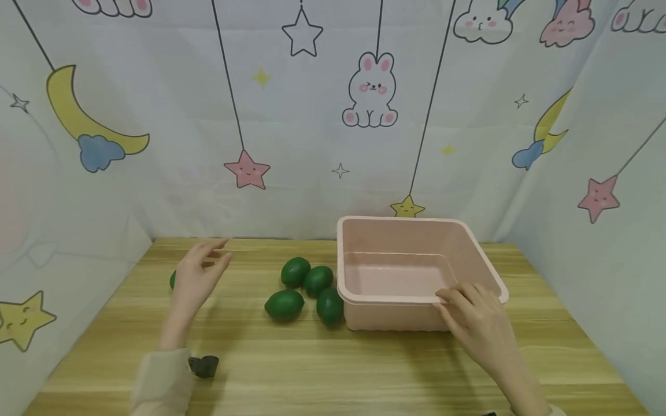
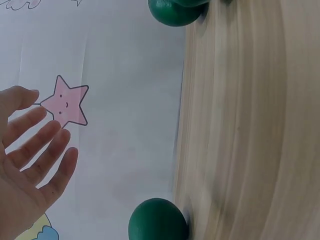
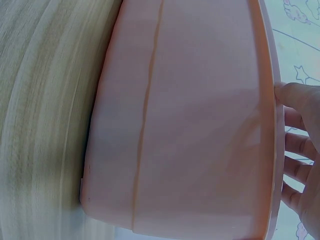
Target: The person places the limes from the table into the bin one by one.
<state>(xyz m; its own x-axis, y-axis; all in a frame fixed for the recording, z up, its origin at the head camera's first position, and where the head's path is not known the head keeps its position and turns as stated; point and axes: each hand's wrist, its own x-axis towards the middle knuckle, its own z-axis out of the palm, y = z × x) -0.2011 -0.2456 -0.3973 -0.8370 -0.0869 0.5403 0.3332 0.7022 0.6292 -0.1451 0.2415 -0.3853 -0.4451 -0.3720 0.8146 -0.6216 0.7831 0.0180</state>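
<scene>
A pink plastic bin [image 1: 395, 315] stands on the right half of the wooden table, with nothing seen inside it. My right hand [image 1: 476, 318] holds its near rim, the thumb on the outer side and the fingers over the edge, as the right wrist view also shows. Left of the bin, several green limes [image 1: 284, 305] lie in a loose group, one of them against its side. My left hand [image 1: 200, 274] is raised over the table's left part, fingers loosely bent and holding nothing. Behind that wrist, a lone lime [image 1: 173, 279] is mostly hidden; it shows better as a green lime [image 2: 158, 221] in the left wrist view.
A pale curtain [image 1: 296, 127] printed with stars, moons and rabbits hangs behind the table and along both sides. The wooden tabletop [image 1: 312, 370] runs toward me. A small black object [image 1: 204, 366] shows beside my left sleeve.
</scene>
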